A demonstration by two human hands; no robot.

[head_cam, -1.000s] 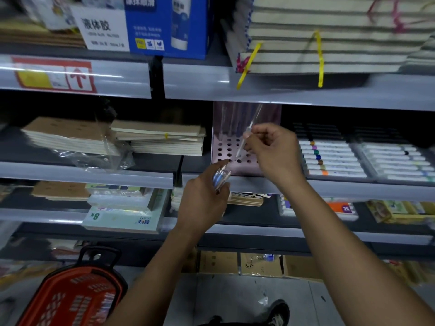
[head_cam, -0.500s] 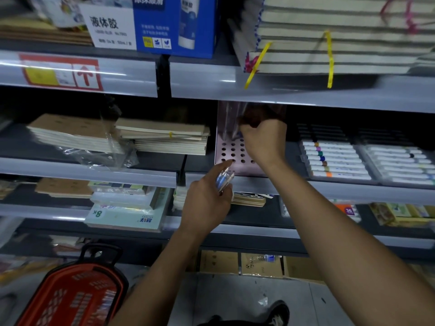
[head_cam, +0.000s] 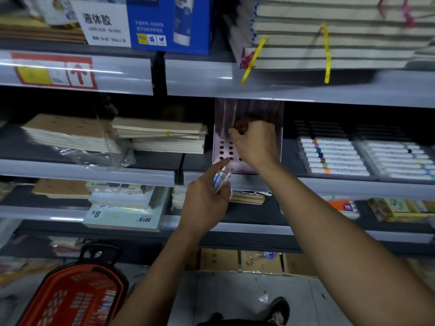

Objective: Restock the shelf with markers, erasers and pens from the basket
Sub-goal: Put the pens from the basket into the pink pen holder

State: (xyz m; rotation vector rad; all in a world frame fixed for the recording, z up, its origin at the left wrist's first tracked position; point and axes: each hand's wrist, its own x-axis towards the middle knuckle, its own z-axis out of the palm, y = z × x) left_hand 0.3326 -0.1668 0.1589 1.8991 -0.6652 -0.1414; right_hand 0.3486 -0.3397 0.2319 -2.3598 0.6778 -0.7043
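Shelf point(head_cam: 235, 180) bays are tight under the upper lip, with little headroom. Pink holed pen rack point(head_cam: 223, 137) sits mid-shelf. Right hand point(head_cam: 255, 143) has moved from in front into the rack; its pen now seems slotted, grip curled, on what is unclear. Left hand point(head_cam: 204, 201) pinches spare pens point(head_cam: 220, 178). Basket point(head_cam: 70, 297) is on the floor, lower left.

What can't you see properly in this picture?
- Head view: whether the right hand holds a pen; its curled fingers hide that, at the pink holder.
- How many pens the left hand grips: blurred and bunched.
- What is inside the red basket: cut off by the bottom edge.
- The small print on the blue box: blurred.
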